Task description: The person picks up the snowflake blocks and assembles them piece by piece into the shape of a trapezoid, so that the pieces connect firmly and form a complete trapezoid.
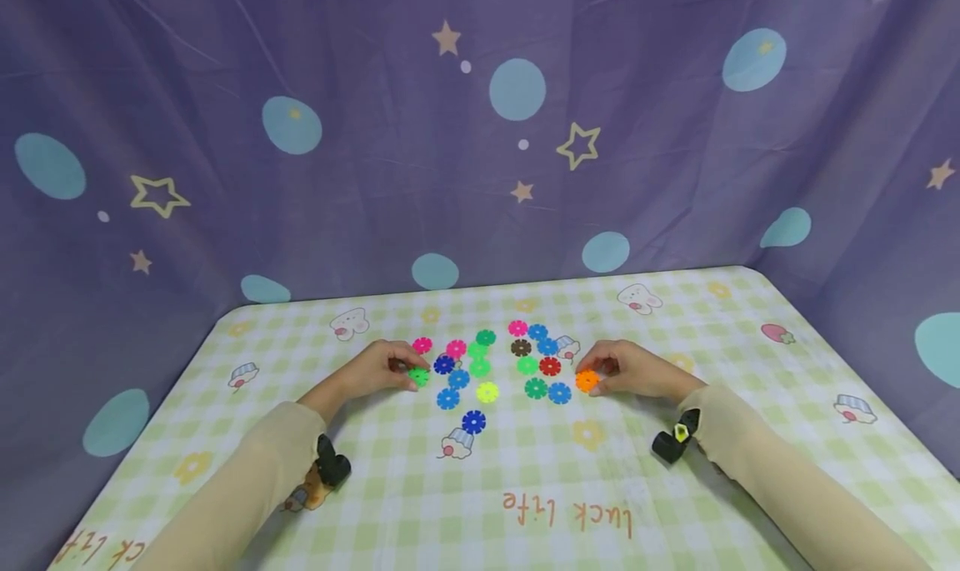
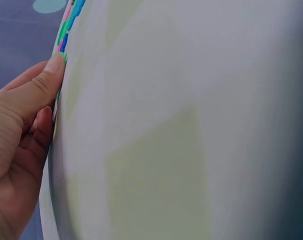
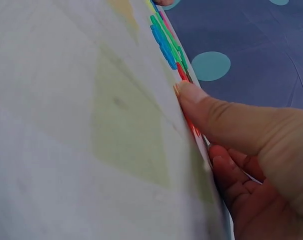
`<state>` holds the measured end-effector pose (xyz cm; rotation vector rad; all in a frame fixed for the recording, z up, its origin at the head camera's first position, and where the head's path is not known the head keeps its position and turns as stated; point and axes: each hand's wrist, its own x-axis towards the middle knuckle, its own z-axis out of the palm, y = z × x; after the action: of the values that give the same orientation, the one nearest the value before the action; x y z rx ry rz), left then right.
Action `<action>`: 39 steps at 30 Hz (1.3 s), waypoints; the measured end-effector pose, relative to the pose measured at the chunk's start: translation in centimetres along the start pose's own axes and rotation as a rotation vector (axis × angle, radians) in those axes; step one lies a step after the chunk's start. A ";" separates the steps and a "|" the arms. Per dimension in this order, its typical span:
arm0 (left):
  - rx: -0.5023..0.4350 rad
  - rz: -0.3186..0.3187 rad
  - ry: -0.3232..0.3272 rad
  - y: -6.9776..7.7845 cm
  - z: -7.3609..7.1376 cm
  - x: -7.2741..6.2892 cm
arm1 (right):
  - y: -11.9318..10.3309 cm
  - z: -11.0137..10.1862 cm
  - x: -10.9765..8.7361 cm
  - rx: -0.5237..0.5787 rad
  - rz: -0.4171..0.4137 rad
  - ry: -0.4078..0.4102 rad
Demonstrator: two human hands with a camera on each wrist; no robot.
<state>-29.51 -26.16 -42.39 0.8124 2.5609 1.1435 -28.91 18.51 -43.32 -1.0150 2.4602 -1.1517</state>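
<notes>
My left hand (image 1: 378,366) pinches a green notched plastic disc (image 1: 418,377) at the left of a loose group of discs. In the left wrist view its thumb and fingers are close to the tabletop. Across the table, my right hand (image 1: 621,366) has an orange notched disc (image 1: 587,381) between thumb and fingers, low over the cloth. Nearest the left hand are a pink disc (image 1: 422,345) and a dark blue disc (image 1: 444,364). A blue disc (image 1: 559,393) and a red disc (image 1: 550,366) are nearest the right hand.
Between the hands several more discs lie flat in two loose clusters, among them a yellow one (image 1: 487,392) and a brown one (image 1: 521,348). Another dark blue disc (image 1: 473,422) lies closer to me. A checked cloth (image 1: 420,504) covers the table; a purple curtain (image 1: 375,171) hangs behind.
</notes>
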 end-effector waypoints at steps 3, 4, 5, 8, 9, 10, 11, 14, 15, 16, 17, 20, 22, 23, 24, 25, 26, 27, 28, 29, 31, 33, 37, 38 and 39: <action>0.012 0.003 0.004 0.6 0.0 -0.1 | -0.1 0.0 0.0 0.026 0.037 0.014; 0.014 -0.001 0.006 0.7 0.0 -0.1 | -0.1 0.0 0.0 0.034 0.046 0.019; 0.014 -0.002 0.009 0.7 0.0 -0.1 | -0.1 0.0 0.0 0.044 0.057 0.022; 0.015 -0.011 0.011 0.8 0.1 -0.2 | -0.2 0.0 0.0 0.062 0.076 0.031; 0.015 -0.007 0.013 0.3 0.2 -0.1 | -0.2 0.0 0.0 0.064 0.079 0.035; 0.013 -0.007 0.011 0.2 0.2 -0.2 | -0.2 0.1 0.0 0.069 0.079 0.037; 0.012 -0.004 0.008 0.2 0.2 -0.2 | -0.2 0.1 0.0 0.071 0.081 0.041; 0.007 -0.002 -0.004 0.1 0.2 -0.3 | -0.2 0.1 0.1 0.068 0.084 0.056; 0.003 0.000 -0.009 0.0 0.2 -0.4 | -0.1 0.1 0.1 0.068 0.083 0.061; 0.000 0.001 -0.015 0.0 0.1 -0.4 | 0.0 0.1 0.1 0.067 0.082 0.067; -0.001 0.003 -0.020 0.0 0.1 -0.4 | 0.0 0.1 0.1 0.065 0.081 0.073; -0.003 0.010 -0.033 0.0 -0.1 -0.5 | 0.2 0.2 0.1 0.068 0.076 0.098; 0.000 0.017 -0.038 0.1 -0.2 -0.5 | 0.1 0.1 0.0 0.070 0.078 0.129; 0.003 0.021 -0.039 0.1 -0.2 -0.5 | 0.0 0.1 0.0 0.075 0.080 0.144; 0.005 0.023 -0.041 0.1 -0.2 -0.5 | -0.2 0.1 0.0 0.084 0.087 0.160; 0.007 0.028 -0.041 0.2 -0.3 -0.5 | -0.4 0.0 0.0 0.092 0.093 0.175; 0.008 0.026 -0.040 0.2 -0.3 -0.5 | -0.6 0.0 0.0 0.107 0.103 0.190; 0.011 0.025 -0.040 0.2 -0.3 -0.4 | -0.9 0.0 0.0 0.118 0.111 0.199; 0.012 0.021 -0.036 0.3 -0.3 -0.4 | -1.2 0.0 0.1 0.136 0.118 0.209; 0.010 0.015 -0.029 0.3 -0.3 -0.4 | -1.5 -0.1 0.1 0.151 0.120 0.219; 0.003 -0.003 -0.006 0.6 -0.3 -0.4 | -2.0 0.0 0.2 0.179 0.112 0.241; -0.002 -0.020 0.030 1.1 -0.3 -0.4 | -2.5 0.1 0.4 0.215 0.104 0.267; -0.014 -0.012 0.120 2.7 -0.4 -0.1 | -3.2 0.2 0.9 0.287 0.122 0.337; -0.013 -0.005 0.145 3.2 -0.4 0.0 | -3.5 0.3 1.1 0.309 0.128 0.355; -0.013 -0.001 0.168 3.7 -0.4 0.1 | -3.7 0.3 1.3 0.326 0.123 0.371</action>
<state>-28.27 -24.36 -39.39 0.7410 2.6846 1.2771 -27.91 15.84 -40.67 -0.5912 2.4322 -1.7549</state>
